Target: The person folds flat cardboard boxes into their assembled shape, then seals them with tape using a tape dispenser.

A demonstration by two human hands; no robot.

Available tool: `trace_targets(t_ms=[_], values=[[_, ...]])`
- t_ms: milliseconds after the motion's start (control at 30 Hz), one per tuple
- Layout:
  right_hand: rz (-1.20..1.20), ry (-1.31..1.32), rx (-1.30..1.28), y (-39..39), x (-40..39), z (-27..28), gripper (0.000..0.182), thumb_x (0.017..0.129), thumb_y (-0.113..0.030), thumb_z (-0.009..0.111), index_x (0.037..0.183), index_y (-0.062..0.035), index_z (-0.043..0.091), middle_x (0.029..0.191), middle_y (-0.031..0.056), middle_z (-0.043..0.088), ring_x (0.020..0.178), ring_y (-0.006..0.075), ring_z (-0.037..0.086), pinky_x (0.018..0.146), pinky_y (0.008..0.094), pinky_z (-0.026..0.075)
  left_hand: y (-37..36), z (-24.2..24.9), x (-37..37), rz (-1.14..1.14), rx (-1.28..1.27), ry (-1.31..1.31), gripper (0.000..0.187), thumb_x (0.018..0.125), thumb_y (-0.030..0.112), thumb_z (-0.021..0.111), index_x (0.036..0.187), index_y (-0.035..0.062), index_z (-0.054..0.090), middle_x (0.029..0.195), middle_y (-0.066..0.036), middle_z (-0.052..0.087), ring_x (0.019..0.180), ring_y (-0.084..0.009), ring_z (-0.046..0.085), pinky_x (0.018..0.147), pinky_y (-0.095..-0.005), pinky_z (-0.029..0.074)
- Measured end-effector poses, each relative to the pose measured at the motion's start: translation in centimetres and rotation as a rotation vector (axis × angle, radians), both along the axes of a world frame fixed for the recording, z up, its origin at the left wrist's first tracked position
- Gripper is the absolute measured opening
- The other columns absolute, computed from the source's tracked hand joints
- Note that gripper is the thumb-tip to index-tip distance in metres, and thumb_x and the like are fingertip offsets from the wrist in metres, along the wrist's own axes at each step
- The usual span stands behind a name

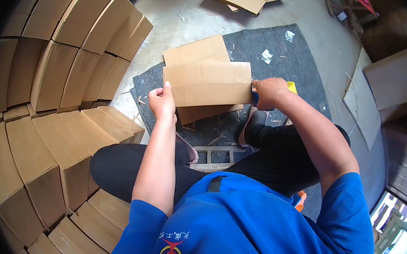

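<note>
As a box (208, 84) is held over a mat (302, 63), the left hand (162, 104) pinches one end; the right hand (270, 92) grips a tool (292, 87) (blue and yellow, mostly hidden) at the other.

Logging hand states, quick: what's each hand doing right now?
Left hand: closed, pinching the cardboard carton by its left edge.
Right hand: closed around a mostly hidden blue-and-yellow tool at the carton's right end.
</note>
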State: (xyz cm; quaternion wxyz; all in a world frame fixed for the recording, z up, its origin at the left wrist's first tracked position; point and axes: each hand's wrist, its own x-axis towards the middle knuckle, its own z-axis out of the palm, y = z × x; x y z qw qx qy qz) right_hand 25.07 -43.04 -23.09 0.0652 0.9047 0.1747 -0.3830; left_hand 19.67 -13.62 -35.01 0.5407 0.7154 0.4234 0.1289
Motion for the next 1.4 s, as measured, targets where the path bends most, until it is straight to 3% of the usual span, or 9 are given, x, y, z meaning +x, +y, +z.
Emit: trace_targets(t_ms=[100, 267, 367, 467, 567, 800, 1000, 1233, 1400], values=[[-0.025, -0.097, -0.007, -0.8, 0.5, -1.3, 0.049, 0.077, -0.031, 0.071, 0.121, -0.0126, 0.063, 0.112, 0.012, 0.071, 0.109, 0.0299, 0.067, 0.088, 0.0406, 0.054, -0.9, -1.5, -1.8, 0.053, -0.136, 0.016, 0.034, 0.09, 0.03, 0.075, 0.092, 0.0018, 0.055, 0.084, -0.005, 0.058, 0.074, -0.0132, 0.052, 0.069, -0.029, 0.047], [-0.177, -0.192, -0.058, -2.0, 2.2, 3.2, 0.04, 0.067, -0.029, 0.069, 0.098, -0.0061, 0.075, 0.098, 0.0151, 0.073, 0.098, 0.0285, 0.07, 0.087, 0.0369, 0.055, 1.3, -1.8, -0.4, 0.009, -0.252, 0.056, 0.029, 0.091, 0.029, 0.072, 0.094, 0.0047, 0.057, 0.086, -0.004, 0.058, 0.077, -0.0143, 0.053, 0.071, -0.0306, 0.047], [-0.275, -0.315, 0.085, -2.6, 2.1, 8.2, 0.047, 0.068, -0.038, 0.068, 0.098, -0.0024, 0.073, 0.091, 0.0182, 0.073, 0.091, 0.0314, 0.071, 0.084, 0.04, 0.055, 0.6, -0.6, -0.8, -0.102, 0.533, 0.033, 0.027, 0.091, 0.027, 0.069, 0.1, 0.0025, 0.062, 0.097, -0.012, 0.063, 0.087, -0.0239, 0.061, 0.081, -0.0362, 0.05], [-0.342, -0.349, 0.428, -3.1, 0.9, 10.2, 0.058, 0.071, -0.047, 0.074, 0.103, 0.0016, 0.071, 0.091, 0.0196, 0.072, 0.087, 0.0304, 0.071, 0.081, 0.0401, 0.055, -3.3, 3.8, -1.5, -0.344, -0.205, -0.18, 0.028, 0.098, 0.03, 0.062, 0.105, 0.0032, 0.063, 0.095, -0.006, 0.061, 0.084, -0.0181, 0.058, 0.08, -0.0322, 0.049], [-0.326, -0.226, 0.74, -1.4, -1.0, 9.7, 0.061, 0.074, -0.046, 0.08, 0.106, 0.004, 0.069, 0.086, 0.0172, 0.069, 0.081, 0.0236, 0.069, 0.076, 0.0372, 0.056, -5.7, 7.7, -2.7, -0.651, -1.03, -0.084, 0.06, 0.102, 0.056, 0.044, 0.126, 0.003, 0.056, 0.114, -0.006, 0.06, 0.099, -0.0145, 0.056, 0.086, -0.0276, 0.046], [-0.313, -0.082, 0.781, 1.0, -2.4, 7.5, 0.06, 0.069, -0.044, 0.082, 0.105, 0.0017, 0.068, 0.091, 0.0109, 0.067, 0.083, 0.0182, 0.063, 0.078, 0.0326, 0.052, -4.4, 8.3, -3.2, -0.606, -1.209, -0.16, 0.061, 0.105, 0.053, 0.033, 0.129, 0.001, 0.054, 0.12, -0.01, 0.06, 0.111, -0.02, 0.057, 0.102, -0.0371, 0.045], [-0.348, 0.001, 0.879, -0.2, -1.5, 5.6, 0.053, 0.068, -0.041, 0.078, 0.101, 0.0003, 0.068, 0.087, 0.0065, 0.065, 0.081, 0.0147, 0.06, 0.076, 0.0299, 0.048, -2.9, 8.4, -3.4, -0.558, -1.526, -0.145, 0.051, 0.104, 0.048, 0.041, 0.121, 0.0034, 0.06, 0.112, -0.008, 0.064, 0.103, -0.0181, 0.059, 0.093, -0.0325, 0.048], [-0.363, 0.01, 0.817, 2.9, -2.0, 6.1, 0.051, 0.072, -0.039, 0.079, 0.102, 0.0021, 0.069, 0.084, 0.009, 0.067, 0.078, 0.0151, 0.063, 0.071, 0.0307, 0.052, -3.5, 6.8, -3.7, -0.41, -1.246, -0.032, 0.015, 0.097, 0.012, 0.057, 0.107, 0.0074, 0.067, 0.091, -0.002, 0.067, 0.079, -0.0124, 0.061, 0.071, -0.0277, 0.047], [-0.307, -0.039, 0.748, 3.8, -0.4, 6.4, 0.053, 0.075, -0.04, 0.077, 0.101, 0.005, 0.069, 0.081, 0.0124, 0.069, 0.075, 0.018, 0.066, 0.071, 0.0338, 0.055, 1.1, 6.2, -2.5, -0.267, -0.842, -0.041, 0.011, 0.095, 0.011, 0.062, 0.099, 0.0026, 0.067, 0.08, -0.001, 0.065, 0.062, -0.0061, 0.054, 0.055, -0.0208, 0.041]])
